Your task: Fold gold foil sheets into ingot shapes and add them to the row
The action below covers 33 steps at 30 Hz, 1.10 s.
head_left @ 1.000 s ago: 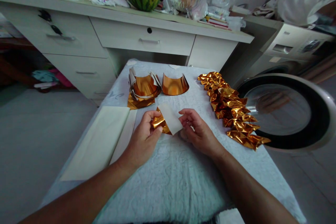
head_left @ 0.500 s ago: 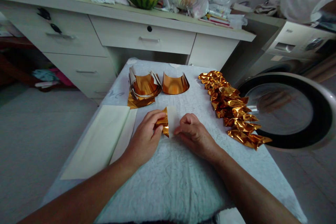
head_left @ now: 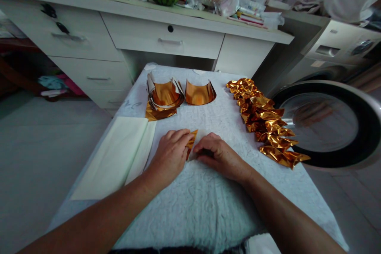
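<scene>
- In the head view, a small piece of gold paper (head_left: pixel 192 139) is between the two hands, low over the middle of the cloth (head_left: pixel 178 214).
- The left hand (head_left: pixel 174 147) is laid over the gold paper and seems to hold it; its thumb is hidden.
- The right hand (head_left: pixel 218 152) has bent fingers near each other, at the white part (head_left: pixel 200 135) beside the gold. I cannot tell if they pinch it.
- This piece looks only partly made.
- Along the right side is a row of crumpled gold shapes (head_left: pixel 263 121), which look done.
- At the back sit a pile of curved gold sheets (head_left: pixel 163 94) and one curved sheet (head_left: pixel 200 93) just beside it. They look not yet made up, so there seems to be more to do.
- White paper (head_left: pixel 108 158) lies to the left, with no hand on it.
</scene>
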Each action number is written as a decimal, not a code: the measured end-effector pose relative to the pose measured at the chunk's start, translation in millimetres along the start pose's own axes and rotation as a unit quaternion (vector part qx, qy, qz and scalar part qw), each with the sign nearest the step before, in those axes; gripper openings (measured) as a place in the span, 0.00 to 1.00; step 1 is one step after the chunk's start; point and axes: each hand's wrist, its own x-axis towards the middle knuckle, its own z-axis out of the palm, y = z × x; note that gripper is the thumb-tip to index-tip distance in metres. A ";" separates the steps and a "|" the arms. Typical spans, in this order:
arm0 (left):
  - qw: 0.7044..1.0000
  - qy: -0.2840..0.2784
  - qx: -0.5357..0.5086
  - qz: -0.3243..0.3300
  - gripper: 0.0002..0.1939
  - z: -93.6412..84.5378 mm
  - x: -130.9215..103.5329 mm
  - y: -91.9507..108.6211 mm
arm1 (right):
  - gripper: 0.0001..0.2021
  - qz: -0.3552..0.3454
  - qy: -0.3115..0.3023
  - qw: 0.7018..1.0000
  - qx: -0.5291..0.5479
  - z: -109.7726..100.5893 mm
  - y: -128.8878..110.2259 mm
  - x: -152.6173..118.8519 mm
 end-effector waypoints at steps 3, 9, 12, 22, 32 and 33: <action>1.000 0.004 0.026 -0.012 0.18 -2.9 -1.3 0.7 | 0.05 0.028 -0.004 1.000 -0.009 -4.4 -0.3 -0.3; 0.999 -0.048 -0.008 -0.001 0.15 -8.1 -4.2 3.1 | 0.05 0.052 -0.019 0.998 -0.034 -5.2 -1.3 -0.9; 0.998 -0.062 -0.028 0.000 0.09 -11.5 -4.9 6.3 | 0.04 0.056 -0.023 0.997 -0.039 -4.5 -1.8 -1.1; 0.993 -0.097 -0.060 0.002 0.07 -18.0 -5.4 8.2 | 0.02 0.074 -0.020 0.995 -0.062 -0.5 -3.2 0.9; 0.996 -0.087 -0.014 -0.019 0.05 -16.8 -8.1 7.2 | 0.04 0.119 0.012 0.988 -0.101 9.3 -4.2 4.0; 0.996 -0.090 -0.009 -0.019 0.05 -17.0 -8.0 7.3 | 0.04 0.125 0.015 0.986 -0.105 10.4 -4.6 4.5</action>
